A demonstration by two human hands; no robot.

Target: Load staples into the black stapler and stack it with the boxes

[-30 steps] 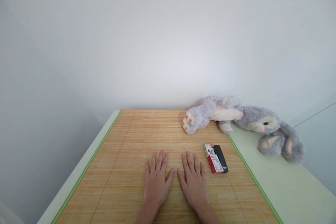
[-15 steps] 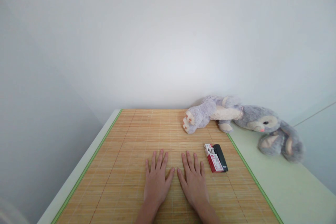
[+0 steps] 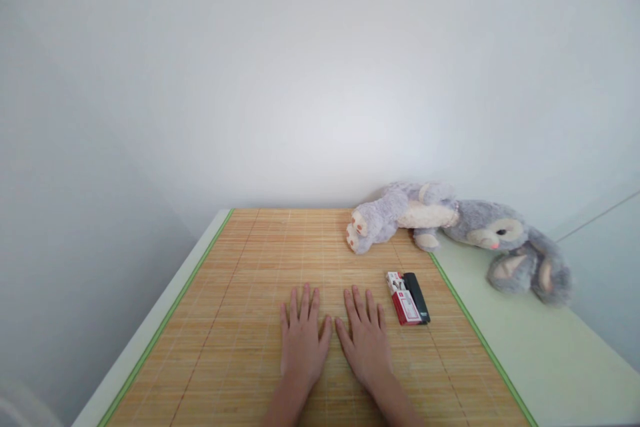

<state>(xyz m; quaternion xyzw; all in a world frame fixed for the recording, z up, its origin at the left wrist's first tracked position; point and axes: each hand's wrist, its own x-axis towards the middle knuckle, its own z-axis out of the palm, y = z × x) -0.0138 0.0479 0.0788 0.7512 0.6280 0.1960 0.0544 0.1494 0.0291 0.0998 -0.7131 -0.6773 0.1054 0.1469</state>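
My left hand (image 3: 302, 342) lies flat on the bamboo mat (image 3: 240, 320), palm down, fingers stretched out and holding nothing. My right hand (image 3: 366, 339) lies flat beside it, thumbs almost touching, also with nothing in it. Just right of my right hand sits a small red and white box (image 3: 403, 303) with a black bar-shaped object (image 3: 417, 296) lying against its right side. Neither hand touches them.
A grey and cream plush rabbit (image 3: 460, 230) lies on its side at the far right, feet on the mat and head on the pale green tabletop (image 3: 540, 347). A plain white wall (image 3: 310, 80) rises behind the table. The mat has green edging.
Both hands stay flat on the mat. The view has shifted slightly, so the hands and objects sit a little differently in the frame.
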